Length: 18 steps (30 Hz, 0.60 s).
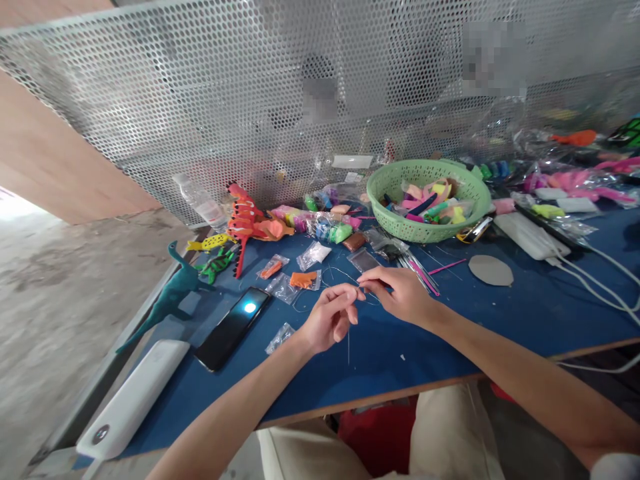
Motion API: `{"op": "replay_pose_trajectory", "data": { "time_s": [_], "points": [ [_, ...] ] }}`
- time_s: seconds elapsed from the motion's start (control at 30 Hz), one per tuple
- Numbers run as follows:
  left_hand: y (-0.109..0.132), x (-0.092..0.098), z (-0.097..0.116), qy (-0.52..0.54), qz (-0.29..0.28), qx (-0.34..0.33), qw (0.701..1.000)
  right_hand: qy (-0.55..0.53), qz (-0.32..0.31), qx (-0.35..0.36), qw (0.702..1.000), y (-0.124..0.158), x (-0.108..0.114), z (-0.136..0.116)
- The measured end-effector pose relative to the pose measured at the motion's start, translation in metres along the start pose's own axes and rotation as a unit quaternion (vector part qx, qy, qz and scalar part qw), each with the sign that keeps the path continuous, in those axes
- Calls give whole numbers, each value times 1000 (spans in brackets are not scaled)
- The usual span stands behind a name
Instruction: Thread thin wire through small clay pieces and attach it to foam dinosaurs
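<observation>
My left hand (331, 319) is above the blue table, its thumb and index finger pinched on a thin wire (349, 348). One end of the wire hangs down below the fingers, and part of it seems to curve behind the hands. Close beside it, my right hand (403, 295) is closed, thumb against fingertips, and also pinches the fine wire. The exact grip points are too small to see clearly. Just beyond the hands lie small clear bags holding orange clay pieces (304, 279), a bag of white clay (316, 253) and a dark flat packet (363, 260).
A green basket (425, 230) of clay packs stands at the back, before a perforated metal screen (240, 100). On the left are a phone (233, 330), a white power bank (135, 397), a teal dinosaur (173, 293) and a red winged figure (245, 220). White cables (595, 277) run right.
</observation>
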<state>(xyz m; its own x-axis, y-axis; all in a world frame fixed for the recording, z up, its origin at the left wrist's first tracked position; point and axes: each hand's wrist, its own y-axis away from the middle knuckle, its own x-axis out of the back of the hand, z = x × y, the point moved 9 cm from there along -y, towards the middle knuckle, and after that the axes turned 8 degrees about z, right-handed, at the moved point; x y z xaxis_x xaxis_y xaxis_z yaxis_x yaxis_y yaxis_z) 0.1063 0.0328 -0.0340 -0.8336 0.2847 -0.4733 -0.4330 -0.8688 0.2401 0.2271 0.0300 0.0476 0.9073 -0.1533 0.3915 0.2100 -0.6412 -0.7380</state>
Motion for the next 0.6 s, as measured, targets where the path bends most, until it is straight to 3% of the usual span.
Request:
{"op": "replay_pose_trajectory", "data": {
  "time_s": [0.37,0.6],
  "points": [
    [1,4,14,46,10,-48,998,-6,-7,-49,999,-4,5,11],
    [4,9,31,76,55,-95,991,-19,-28,-103,994,-5,3,20]
  ]
}}
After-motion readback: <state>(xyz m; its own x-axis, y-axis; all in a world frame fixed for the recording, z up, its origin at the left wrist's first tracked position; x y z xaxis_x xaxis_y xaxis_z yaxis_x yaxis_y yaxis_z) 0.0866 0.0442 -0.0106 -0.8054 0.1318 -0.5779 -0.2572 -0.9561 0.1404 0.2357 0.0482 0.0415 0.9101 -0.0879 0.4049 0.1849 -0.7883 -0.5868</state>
